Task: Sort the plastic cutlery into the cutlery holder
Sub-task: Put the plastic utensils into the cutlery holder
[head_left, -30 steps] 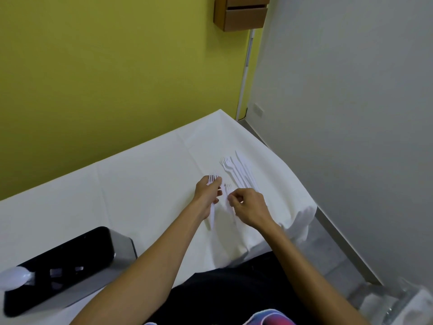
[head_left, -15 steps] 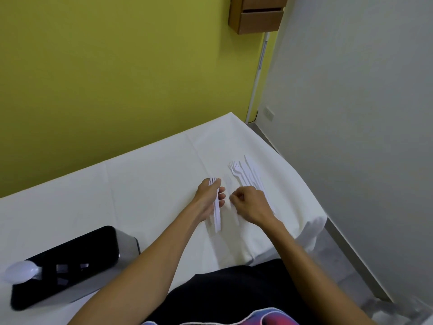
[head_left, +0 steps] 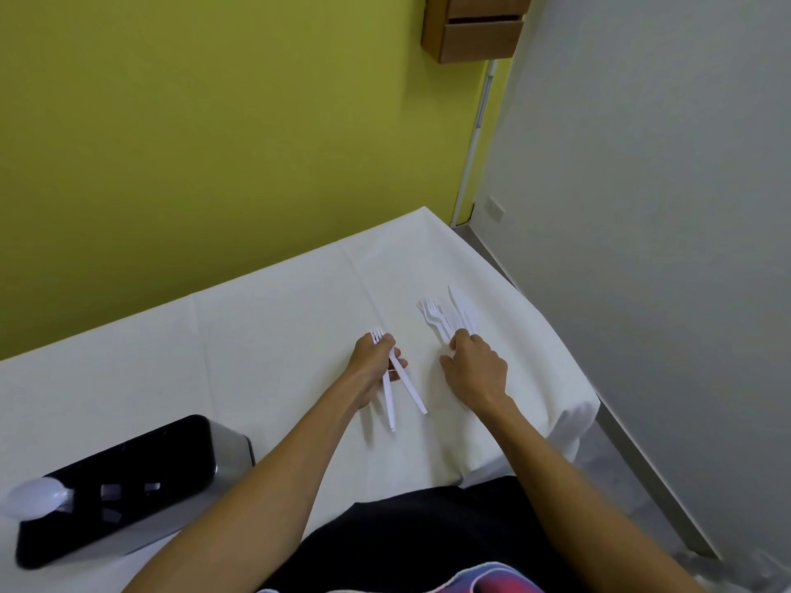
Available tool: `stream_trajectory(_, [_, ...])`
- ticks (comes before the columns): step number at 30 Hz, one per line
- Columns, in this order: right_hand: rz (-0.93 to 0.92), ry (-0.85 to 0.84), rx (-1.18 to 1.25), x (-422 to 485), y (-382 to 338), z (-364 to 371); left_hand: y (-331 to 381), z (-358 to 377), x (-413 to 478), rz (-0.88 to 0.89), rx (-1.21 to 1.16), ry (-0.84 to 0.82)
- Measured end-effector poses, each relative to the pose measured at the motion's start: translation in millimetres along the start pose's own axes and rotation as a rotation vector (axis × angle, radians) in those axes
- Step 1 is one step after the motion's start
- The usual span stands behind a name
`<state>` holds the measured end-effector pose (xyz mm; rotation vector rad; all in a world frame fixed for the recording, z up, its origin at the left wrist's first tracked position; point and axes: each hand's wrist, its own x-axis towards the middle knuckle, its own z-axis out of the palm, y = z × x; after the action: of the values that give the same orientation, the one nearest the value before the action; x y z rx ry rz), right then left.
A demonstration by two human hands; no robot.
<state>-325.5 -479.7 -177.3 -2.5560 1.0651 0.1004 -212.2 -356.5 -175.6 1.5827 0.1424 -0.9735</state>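
Note:
My left hand (head_left: 376, 361) is closed around white plastic forks (head_left: 396, 378); their tines stick out past my fingers and two handles fan out toward me. To the right lies a small pile of white forks and knives (head_left: 449, 316) on the white tablecloth (head_left: 278, 336). My right hand (head_left: 475, 370) rests on the near end of that pile, fingertips touching the handles; I cannot tell whether it grips any. A black cutlery holder (head_left: 124, 477) with a metal side stands at the near left, with a white spoon (head_left: 34, 498) sticking out of its left end.
The table's right edge drops off just beyond the pile, with a grey wall and floor to the right. A yellow wall runs behind the table, and a wooden box (head_left: 475, 27) hangs on it high up.
My right hand has moved from beside my left hand out to the pile on the right. A second handle now shows in my left hand.

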Motion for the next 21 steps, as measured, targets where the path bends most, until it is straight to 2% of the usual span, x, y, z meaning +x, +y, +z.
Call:
stream_trajectory(4, [0.066, 0.023, -0.014, 1, -3, 1, 1, -1, -2, -0.034, -0.127, -0.019])
stream_trajectory(9, [0.099, -0.049, -0.033, 0, 0, -3, 2, -1, -1, -0.016, -0.038, 0.020])
stream_trajectory(11, [0.102, -0.087, 0.032, 1, 0, -10, 0, -1, 1, -0.018, -0.033, 0.010])
stream_trajectory(16, [-0.005, -0.287, 0.440, -8, -15, -30, 3, 3, 3, 0.013, 0.007, 0.061])
stream_trajectory(19, [-0.085, -0.405, 0.437, -13, -20, -32, 4, 3, 6, 0.029, 0.043, 0.097])
stream_trajectory(21, [-0.056, -0.311, 0.407, -7, -17, -29, 6, 2, 6, 0.039, 0.030, 0.103])
